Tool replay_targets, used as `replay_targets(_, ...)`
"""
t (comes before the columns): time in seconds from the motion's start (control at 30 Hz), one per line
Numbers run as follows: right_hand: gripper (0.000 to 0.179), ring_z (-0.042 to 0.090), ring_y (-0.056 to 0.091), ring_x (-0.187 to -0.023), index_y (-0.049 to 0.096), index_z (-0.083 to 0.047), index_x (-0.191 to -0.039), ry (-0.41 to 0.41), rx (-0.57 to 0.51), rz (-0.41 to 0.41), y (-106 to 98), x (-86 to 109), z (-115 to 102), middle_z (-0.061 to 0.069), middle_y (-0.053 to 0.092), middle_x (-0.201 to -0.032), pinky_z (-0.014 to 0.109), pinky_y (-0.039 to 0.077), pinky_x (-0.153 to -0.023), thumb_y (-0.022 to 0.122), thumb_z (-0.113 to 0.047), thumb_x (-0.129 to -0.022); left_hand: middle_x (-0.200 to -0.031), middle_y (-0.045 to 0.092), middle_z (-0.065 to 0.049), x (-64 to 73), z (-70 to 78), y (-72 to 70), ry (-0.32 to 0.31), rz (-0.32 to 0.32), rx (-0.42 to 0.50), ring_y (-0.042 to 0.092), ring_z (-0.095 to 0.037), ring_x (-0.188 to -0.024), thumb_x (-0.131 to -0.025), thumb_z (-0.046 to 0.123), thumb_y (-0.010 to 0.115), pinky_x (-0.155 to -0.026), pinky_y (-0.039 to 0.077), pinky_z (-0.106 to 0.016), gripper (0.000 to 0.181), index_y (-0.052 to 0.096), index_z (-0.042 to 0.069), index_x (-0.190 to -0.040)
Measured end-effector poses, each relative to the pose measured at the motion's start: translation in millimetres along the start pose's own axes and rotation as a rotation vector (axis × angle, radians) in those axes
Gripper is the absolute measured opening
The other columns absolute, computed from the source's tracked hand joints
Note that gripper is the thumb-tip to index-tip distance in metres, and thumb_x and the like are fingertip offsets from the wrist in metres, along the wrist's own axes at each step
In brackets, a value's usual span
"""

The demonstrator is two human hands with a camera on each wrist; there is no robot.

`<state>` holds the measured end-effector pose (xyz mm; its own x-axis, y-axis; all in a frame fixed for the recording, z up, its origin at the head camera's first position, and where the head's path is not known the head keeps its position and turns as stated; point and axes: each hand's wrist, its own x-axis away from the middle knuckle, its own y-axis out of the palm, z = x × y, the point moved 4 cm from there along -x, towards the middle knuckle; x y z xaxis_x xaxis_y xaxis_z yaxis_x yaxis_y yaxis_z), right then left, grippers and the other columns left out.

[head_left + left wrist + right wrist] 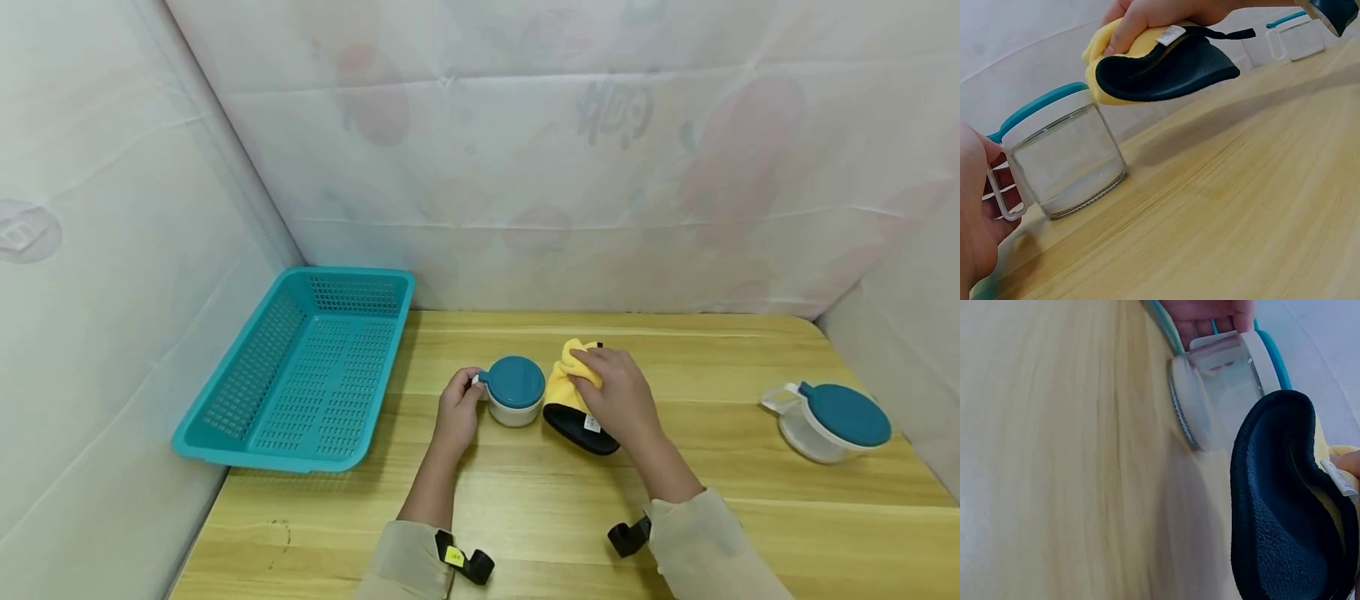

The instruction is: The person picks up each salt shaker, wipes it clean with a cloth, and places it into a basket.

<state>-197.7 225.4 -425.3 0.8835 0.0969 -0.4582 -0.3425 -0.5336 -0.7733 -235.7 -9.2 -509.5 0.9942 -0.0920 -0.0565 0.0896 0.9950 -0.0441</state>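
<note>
A clear glass jar (1069,165) with a blue-teal lid (516,382) and white collar stands upright on the table. My left hand (457,408) grips its white handle (1002,194) from the left side. Just right of the jar, my right hand (618,396) holds a bunched cloth (564,387), yellow on one face and dark on the other, with a small white tag (1171,35). The cloth hangs raised over the table, its yellow edge right at the jar's rim in the left wrist view. In the right wrist view the dark side (1285,506) of the cloth overlaps part of the jar.
A second jar (832,423) with the same lid and a white handle stands at the right of the wooden table (540,500). On the left sits a teal perforated basket (378,392). Patterned fabric walls (525,150) enclose the back and sides.
</note>
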Motion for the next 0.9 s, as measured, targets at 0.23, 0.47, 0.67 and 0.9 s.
replay_targets(0.23, 0.043, 0.036, 0.060, -0.099, 0.071, -0.007, -0.118, -0.115, 0.061, 0.064, 3, 3.2, -9, 0.018, 0.069, -0.111, 0.051, 0.053, -0.084, 0.084, -0.010, -0.077, -0.120, 0.061, -0.011, 0.0, -0.4, 0.9, 0.012, -0.008, -0.005, 0.053, -0.022, -0.118, -0.102, 0.012, 0.045, -0.103, 0.044, -0.039, 0.023, 0.060, 0.003, -0.116)
replay_targets(0.47, 0.042, 0.036, 0.062, -0.100, 0.072, -0.008, -0.116, -0.186, 0.125, 0.022, 12, 6.9, -13, 0.016, 0.071, -0.110, 0.051, 0.052, -0.087, 0.084, -0.010, -0.076, -0.123, 0.060, -0.013, -0.8, 0.4, 1.8, -0.013, -0.015, 0.000, 0.052, -0.023, -0.121, -0.102, 0.011, 0.046, -0.105, 0.042, -0.041, 0.023, 0.060, 0.001, -0.118)
replay_targets(0.67, 0.042, 0.035, 0.061, -0.102, 0.072, -0.010, -0.117, -0.175, 0.157, -0.036, 20, 9.9, -13, 0.015, 0.070, -0.111, 0.051, 0.052, -0.086, 0.084, -0.010, -0.077, -0.123, 0.060, -0.016, 6.3, 20.8, 0.4, -0.038, -0.038, -0.030, 0.052, -0.025, -0.121, -0.102, 0.007, 0.044, -0.105, 0.043, -0.040, 0.024, 0.059, -0.001, -0.119)
replay_targets(0.9, 0.039, 0.033, 0.061, -0.103, 0.072, -0.011, -0.117, -0.141, 0.197, -0.111, 29, 10.9, -12, 0.013, 0.070, -0.112, 0.047, 0.052, -0.088, 0.082, -0.012, -0.079, -0.122, 0.060, -0.017, 15.4, 41.2, -1.4, -0.016, -0.046, -0.043, 0.052, -0.026, -0.122, -0.102, 0.006, 0.043, -0.105, 0.043, -0.041, 0.024, 0.059, -0.003, -0.118)
